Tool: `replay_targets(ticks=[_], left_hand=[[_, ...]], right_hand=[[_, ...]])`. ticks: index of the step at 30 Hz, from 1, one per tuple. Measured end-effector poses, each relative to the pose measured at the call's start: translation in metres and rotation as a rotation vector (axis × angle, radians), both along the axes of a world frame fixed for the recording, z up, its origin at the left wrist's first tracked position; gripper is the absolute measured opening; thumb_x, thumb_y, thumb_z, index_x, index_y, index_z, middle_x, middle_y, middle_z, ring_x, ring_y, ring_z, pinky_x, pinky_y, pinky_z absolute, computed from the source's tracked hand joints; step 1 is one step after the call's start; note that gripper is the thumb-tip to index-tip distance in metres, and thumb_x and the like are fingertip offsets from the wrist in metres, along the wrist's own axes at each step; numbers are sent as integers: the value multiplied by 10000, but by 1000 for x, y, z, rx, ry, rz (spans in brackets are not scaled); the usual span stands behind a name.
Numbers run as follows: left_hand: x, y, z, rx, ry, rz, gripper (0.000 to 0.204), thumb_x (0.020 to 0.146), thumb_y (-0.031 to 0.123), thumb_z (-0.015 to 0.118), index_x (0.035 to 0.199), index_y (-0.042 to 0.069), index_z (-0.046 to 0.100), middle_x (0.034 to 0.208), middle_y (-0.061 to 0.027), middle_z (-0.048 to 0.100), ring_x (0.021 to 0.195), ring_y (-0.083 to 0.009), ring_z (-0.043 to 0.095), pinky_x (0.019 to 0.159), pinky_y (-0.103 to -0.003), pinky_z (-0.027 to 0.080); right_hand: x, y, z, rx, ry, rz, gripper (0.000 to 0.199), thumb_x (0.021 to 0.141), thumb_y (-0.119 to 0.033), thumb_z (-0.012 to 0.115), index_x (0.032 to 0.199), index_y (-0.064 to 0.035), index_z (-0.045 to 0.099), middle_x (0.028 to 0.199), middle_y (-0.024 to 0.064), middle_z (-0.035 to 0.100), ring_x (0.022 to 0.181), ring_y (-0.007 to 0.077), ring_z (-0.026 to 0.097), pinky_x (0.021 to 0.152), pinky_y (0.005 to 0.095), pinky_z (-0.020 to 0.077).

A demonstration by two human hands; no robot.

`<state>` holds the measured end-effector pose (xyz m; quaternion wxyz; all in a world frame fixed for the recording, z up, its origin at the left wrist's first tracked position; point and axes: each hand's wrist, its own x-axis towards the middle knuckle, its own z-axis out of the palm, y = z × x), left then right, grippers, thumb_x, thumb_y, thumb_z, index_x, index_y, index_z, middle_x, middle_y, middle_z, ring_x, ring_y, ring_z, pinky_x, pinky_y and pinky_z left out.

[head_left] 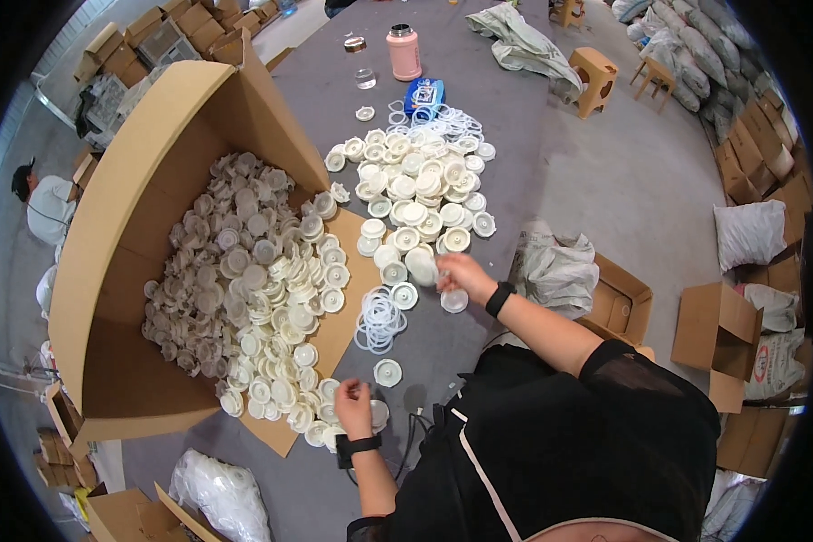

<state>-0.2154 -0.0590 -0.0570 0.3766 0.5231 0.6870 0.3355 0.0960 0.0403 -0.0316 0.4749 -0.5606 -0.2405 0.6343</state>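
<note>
My right hand [465, 276] is half closed, fingertips bunched at the edge of a white cap [420, 266] at the near end of the heap of caps [414, 176] on the tabletop [508, 117]. My left hand [354, 411] is loosely curled near the open carton [144, 122] full of caps; whether either hand truly grips anything, I cannot tell. I'd do best taking each cap by its rim, one at a time, and keeping the translucent rings [381, 321] in their own pile so none snag. As for print, the blue packet [425, 95] has a printed front, and a sack [777, 363] far right bears a red mark.
</note>
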Motion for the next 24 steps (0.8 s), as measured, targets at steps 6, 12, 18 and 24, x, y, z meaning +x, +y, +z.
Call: replay_targets(ticks=[6,12,18,24], left_hand=[[-11,16,11,45,955,-73,248,574,165,659,734,8,553,779,-153,520,719,-319,523,615,-427,426],[-10,20,3,13,897,-57,157,621,134,597,689,2,547,713,-137,522,635,-295,533,562,-379,430],[59,37,28,-248,-568,-238,197,728,135,607,837,-20,552,669,-28,543,565,-98,488,519,-221,392],[87,85,-25,207,-68,-9,205,724,163,611,801,-13,541,647,-27,519,562,-114,485,533,-251,400]], right_hand=[[8,-8,-16,62,-121,-177,274,789,-186,478,1004,-17,500,819,48,561,584,117,531,489,223,414],[-45,-59,-41,-99,66,191,211,797,-227,487,920,-62,533,785,34,569,577,105,537,494,213,426],[-70,-65,-28,-47,264,316,348,796,-251,514,1080,-59,450,839,41,542,633,95,534,498,205,420],[-46,-65,-38,-156,205,218,283,792,-247,542,988,-64,452,701,-10,525,557,55,505,468,182,390]])
